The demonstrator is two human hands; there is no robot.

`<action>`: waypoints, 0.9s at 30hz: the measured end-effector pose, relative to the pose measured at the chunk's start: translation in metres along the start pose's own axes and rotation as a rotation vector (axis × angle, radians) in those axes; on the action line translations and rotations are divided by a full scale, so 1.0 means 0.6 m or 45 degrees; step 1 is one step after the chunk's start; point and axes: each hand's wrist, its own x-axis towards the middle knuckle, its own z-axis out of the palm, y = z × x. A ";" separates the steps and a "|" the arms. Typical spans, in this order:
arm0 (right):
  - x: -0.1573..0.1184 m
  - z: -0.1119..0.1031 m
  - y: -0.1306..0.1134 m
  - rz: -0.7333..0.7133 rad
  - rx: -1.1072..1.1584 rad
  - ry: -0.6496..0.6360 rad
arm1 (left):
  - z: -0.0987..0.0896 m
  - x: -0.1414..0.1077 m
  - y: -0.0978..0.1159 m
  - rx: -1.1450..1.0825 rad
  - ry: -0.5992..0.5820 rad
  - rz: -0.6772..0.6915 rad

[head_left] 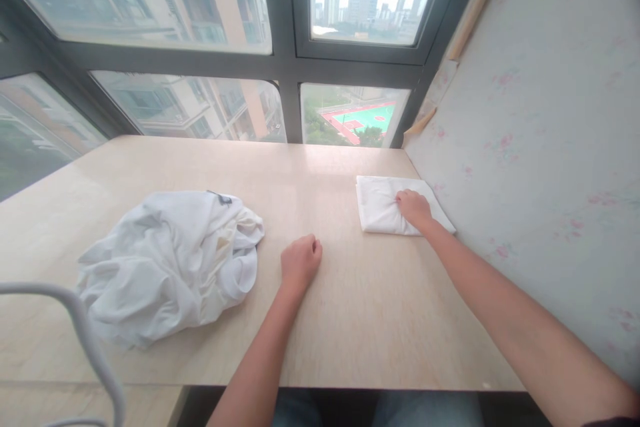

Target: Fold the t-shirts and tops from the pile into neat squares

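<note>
My right hand (414,209) rests on a neatly folded white cloth (376,203), its fingers closed in a pinch that creases the top layer. The folded cloth lies flat at the right, close to the wall. On the bare tabletop my left hand (300,259) is curled into a fist, with nothing seen in it. To its left lies a crumpled heap of white fabric (170,267), with a small dark label at its upper edge. A gap of table separates the heap from my left hand. What kind of garment or linen either cloth is, I cannot tell.
Both cloths lie on a pale wood-grain table (350,320), whose front edge runs just before my legs. A grey-white curved tube (85,327) rises at the lower left. Windows with dark frames (285,67) stand behind, and a flowered wall (540,147) borders the right.
</note>
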 end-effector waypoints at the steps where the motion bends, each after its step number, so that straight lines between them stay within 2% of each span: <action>1: 0.000 -0.003 0.003 -0.004 0.006 0.003 | 0.000 0.000 -0.001 -0.003 0.001 0.005; 11: -0.012 -0.068 0.028 0.103 0.154 0.161 | 0.003 -0.001 -0.003 -0.042 -0.001 0.007; 14: -0.039 -0.075 0.037 -0.003 0.304 0.121 | 0.001 -0.004 -0.003 -0.055 0.002 0.009; 18: -0.075 -0.071 0.042 -0.270 0.453 -0.128 | -0.001 -0.007 -0.004 -0.072 0.008 0.006; 20: -0.079 -0.091 0.044 -0.325 0.449 -0.125 | -0.001 -0.008 -0.005 -0.084 0.012 0.009; 21: -0.076 -0.111 0.045 -0.320 0.442 -0.053 | -0.001 -0.009 -0.005 -0.090 0.016 0.010; 23: -0.064 -0.178 0.051 -0.287 0.420 0.204 | 0.000 -0.010 -0.006 -0.101 0.024 0.008; 25: -0.048 -0.267 0.059 -0.284 0.383 0.539 | 0.000 -0.010 -0.008 -0.111 0.030 0.004; 27: -0.034 -0.355 0.067 -0.281 0.356 0.959 | 0.000 -0.009 -0.009 -0.121 0.029 -0.001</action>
